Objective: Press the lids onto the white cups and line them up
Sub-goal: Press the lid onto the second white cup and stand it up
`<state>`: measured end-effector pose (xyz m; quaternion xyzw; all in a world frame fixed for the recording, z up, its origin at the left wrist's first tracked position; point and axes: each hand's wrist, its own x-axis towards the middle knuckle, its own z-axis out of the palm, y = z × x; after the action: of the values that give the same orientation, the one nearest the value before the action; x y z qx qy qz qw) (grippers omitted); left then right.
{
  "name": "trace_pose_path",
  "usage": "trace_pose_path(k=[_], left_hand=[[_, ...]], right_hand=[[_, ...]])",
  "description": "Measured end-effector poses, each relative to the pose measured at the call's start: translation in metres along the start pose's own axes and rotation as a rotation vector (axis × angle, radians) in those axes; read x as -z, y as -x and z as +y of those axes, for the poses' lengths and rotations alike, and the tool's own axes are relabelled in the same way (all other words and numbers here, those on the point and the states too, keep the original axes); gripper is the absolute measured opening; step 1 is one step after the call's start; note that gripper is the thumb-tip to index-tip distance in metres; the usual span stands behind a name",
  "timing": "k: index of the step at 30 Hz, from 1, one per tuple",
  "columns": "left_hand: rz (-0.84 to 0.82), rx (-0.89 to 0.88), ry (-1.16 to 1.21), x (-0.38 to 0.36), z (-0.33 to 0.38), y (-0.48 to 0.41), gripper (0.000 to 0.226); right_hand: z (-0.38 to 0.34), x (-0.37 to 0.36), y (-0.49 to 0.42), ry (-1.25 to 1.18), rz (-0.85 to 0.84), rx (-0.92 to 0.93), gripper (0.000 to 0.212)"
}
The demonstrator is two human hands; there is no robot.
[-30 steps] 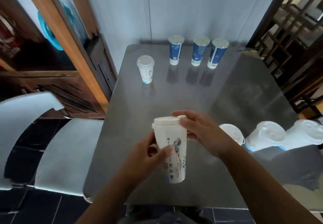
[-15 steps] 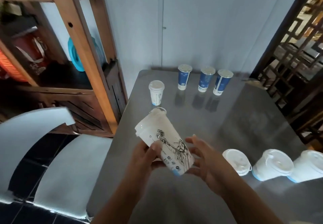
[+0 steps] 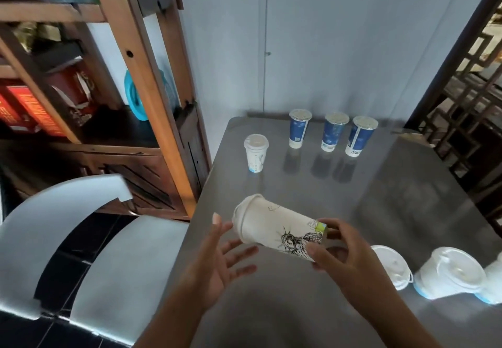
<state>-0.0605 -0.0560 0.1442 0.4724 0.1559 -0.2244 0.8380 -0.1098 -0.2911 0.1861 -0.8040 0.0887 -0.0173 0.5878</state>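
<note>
- The tall white paper cup (image 3: pixel 274 225), printed with a black line drawing of a statue and capped with a white lid, is held in the air above the near part of the grey metal surface (image 3: pixel 353 198). It is tipped almost onto its side, with the lid end pointing left and the base end pointing right.
- The right hand (image 3: pixel 342 250) grips the cup at its base end, with the fingers curled over the top and the thumb underneath.
- The left hand (image 3: pixel 220 260) holds nothing. Its fingers are spread and straight, the palm is turned toward the lid end, and it sits just beside the rim. I cannot tell whether a fingertip touches the rim.
- A small white lidded paper cup (image 3: pixel 256 153) stands upright on the far left of the surface.
- To its right, nearer the wall, three blue printed cups with clear lids (image 3: pixel 334 132) stand in a row.
- Near the right hand, along the right side, are three more white lidded cups (image 3: pixel 448 271) in a row, the last one cut off by the frame edge.
- A brown wooden shelf unit (image 3: pixel 152 103) stands left of the surface.
- A white curved-back chair (image 3: pixel 54 225) sits at the near left.
</note>
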Motion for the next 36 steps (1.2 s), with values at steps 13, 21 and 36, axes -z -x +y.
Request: trace_pose_path(k=[13, 21, 36], left_hand=[[-0.040, -0.043, -0.153, -0.003, 0.001, -0.005, 0.065], [-0.176, -0.056, -0.167, -0.001, 0.001, -0.005, 0.070], [-0.097, -0.003, -0.077, -0.005, 0.001, -0.005, 0.043]], right_hand=[[0.003, -0.005, 0.007, -0.188, -0.091, -0.185, 0.018], [0.002, -0.004, 0.013, -0.162, -0.020, -0.150, 0.015], [0.005, -0.013, 0.021, -0.246, -0.120, -0.282, 0.043]])
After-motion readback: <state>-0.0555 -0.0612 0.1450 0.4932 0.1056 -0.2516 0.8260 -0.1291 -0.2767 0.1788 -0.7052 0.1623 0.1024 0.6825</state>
